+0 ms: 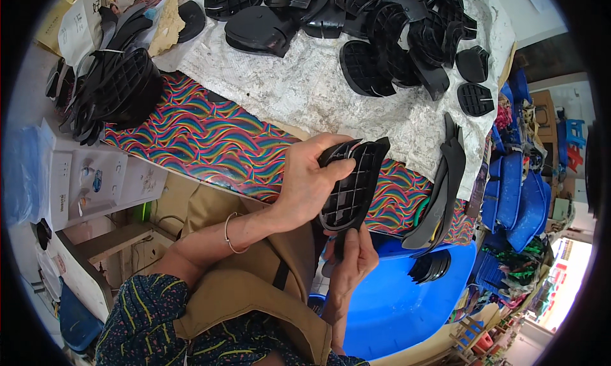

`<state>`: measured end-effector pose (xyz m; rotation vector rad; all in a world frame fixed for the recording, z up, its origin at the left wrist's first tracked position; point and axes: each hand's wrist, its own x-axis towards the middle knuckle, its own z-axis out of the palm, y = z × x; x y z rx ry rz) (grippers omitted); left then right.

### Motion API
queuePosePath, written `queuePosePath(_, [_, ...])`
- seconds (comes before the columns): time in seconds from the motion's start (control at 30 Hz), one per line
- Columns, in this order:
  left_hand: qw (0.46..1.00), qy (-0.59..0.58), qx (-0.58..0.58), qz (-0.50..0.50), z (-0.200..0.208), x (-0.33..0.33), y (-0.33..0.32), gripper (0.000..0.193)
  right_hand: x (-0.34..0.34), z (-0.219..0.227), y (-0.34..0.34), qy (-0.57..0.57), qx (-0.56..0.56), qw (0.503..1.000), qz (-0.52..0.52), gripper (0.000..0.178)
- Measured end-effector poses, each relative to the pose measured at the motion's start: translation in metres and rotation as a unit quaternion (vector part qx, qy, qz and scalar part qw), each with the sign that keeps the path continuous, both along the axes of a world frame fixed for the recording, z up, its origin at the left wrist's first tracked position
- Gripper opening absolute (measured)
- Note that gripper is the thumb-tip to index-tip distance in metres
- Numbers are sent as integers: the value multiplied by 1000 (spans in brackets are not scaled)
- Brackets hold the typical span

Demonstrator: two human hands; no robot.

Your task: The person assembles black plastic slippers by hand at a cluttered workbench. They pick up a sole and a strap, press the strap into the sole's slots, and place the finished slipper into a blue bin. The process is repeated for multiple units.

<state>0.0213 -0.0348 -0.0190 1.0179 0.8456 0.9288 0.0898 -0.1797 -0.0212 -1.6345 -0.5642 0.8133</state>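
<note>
My left hand is closed around a black moulded shoe heel piece, thumb lying over its ribbed, grid-patterned hollow side. The piece is tilted up above the table's near edge. Just below it, my right hand is closed, its fingertips at the lower rim of the piece. Something small and dark shows between the right fingers; I cannot make out what it is. Beyond my hands, many similar black heel pieces lie piled on a dirty white sheet.
A colourful wave-patterned tabletop runs under the sheet. Long black strips hang over its right edge. Below right stands a blue tub with several black ribbed pieces. A bundle of black pieces sits at the left; blue bins line the right.
</note>
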Motion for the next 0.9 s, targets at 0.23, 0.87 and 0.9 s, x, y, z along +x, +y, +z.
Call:
queuePosePath(0.23, [994,-20,95,-54,8,-20,-27,44,24,13,12,57,-2,998,-34,28])
queuePosePath(0.87, [779,304,284,-468,20,-75,24,47,58,21,32,-2,-37,931,364,31])
queuePosePath(0.9, [773,315,298,-463,24,-74,22,49,65,21,29,0,-74,927,369,30])
